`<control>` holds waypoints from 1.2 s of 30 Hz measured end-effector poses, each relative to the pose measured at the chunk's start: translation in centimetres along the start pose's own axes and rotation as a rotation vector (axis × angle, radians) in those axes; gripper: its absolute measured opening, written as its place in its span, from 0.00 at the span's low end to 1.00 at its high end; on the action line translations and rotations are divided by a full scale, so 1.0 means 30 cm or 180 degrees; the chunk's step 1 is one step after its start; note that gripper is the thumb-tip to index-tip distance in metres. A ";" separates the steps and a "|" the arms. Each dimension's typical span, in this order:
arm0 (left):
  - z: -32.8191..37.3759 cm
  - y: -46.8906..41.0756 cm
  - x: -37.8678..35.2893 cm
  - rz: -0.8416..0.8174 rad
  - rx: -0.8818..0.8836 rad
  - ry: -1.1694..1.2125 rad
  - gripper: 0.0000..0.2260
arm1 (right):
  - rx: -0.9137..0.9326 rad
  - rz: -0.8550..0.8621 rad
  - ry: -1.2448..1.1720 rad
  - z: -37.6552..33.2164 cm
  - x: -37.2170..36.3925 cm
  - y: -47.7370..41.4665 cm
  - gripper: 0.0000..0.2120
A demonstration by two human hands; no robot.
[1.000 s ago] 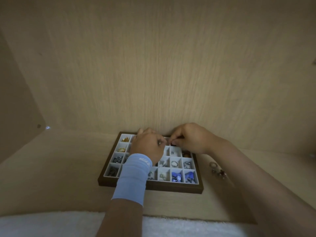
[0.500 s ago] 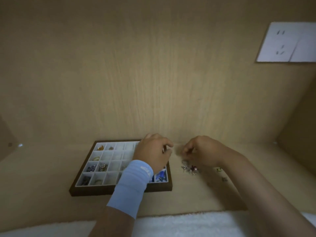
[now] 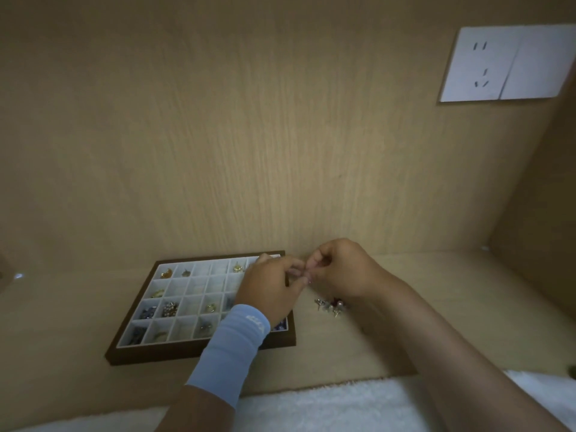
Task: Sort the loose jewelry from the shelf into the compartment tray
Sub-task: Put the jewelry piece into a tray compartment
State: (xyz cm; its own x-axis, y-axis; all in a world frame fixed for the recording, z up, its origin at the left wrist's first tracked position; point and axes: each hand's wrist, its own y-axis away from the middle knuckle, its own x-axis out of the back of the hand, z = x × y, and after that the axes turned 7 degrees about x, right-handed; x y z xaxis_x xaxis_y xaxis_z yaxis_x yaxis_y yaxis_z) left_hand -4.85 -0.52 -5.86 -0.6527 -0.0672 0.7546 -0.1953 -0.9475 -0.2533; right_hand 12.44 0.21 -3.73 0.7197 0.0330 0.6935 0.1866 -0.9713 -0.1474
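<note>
We have both hands meeting at lower centre of frame: left hand [image 3: 269, 291] and right hand [image 3: 339, 269] fingertips pinched narrow together, apparently on one tiny piece, too small to identify. Brown wooden compartment tray with white cells [image 3: 199, 353] sits lower left, partly filled. Small cluster of loose stud earrings [image 3: 331, 305] lies just right of it. Next we probably need an empty cell.

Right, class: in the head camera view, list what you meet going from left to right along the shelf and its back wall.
Compartment tray → left hand → right hand → loose jewelry on the shelf → wall socket on the back panel.
</note>
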 end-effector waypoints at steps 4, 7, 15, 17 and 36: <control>0.002 -0.015 0.046 -0.0003 0.0480 0.1307 0.04 | -0.0190 0.0517 -0.1195 -0.025 -0.024 -0.002 0.03; -0.012 -0.025 0.076 -0.0056 0.0608 0.1644 0.04 | -0.0188 0.0543 -0.1351 -0.039 -0.040 -0.006 0.05; -0.069 -0.035 0.216 0.0015 0.0771 0.1303 0.04 | 0.0120 0.0546 -0.1180 -0.155 -0.110 -0.078 0.02; -0.121 -0.031 0.277 0.0033 0.0817 0.1139 0.04 | 0.0288 0.0413 -0.0870 -0.204 -0.148 -0.126 0.03; -0.518 0.016 0.416 0.0550 0.1703 0.0477 0.14 | 0.1148 -0.0984 0.1489 -0.473 -0.488 -0.319 0.05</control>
State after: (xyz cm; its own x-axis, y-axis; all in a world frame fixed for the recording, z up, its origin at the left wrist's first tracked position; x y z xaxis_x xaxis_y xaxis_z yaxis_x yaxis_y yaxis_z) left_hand -24.47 3.04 -5.95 -0.7463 -0.2268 0.6257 0.2949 -0.9555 0.0054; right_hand -9.37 5.68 -2.47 0.2462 0.1127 0.9626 0.6083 -0.7912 -0.0629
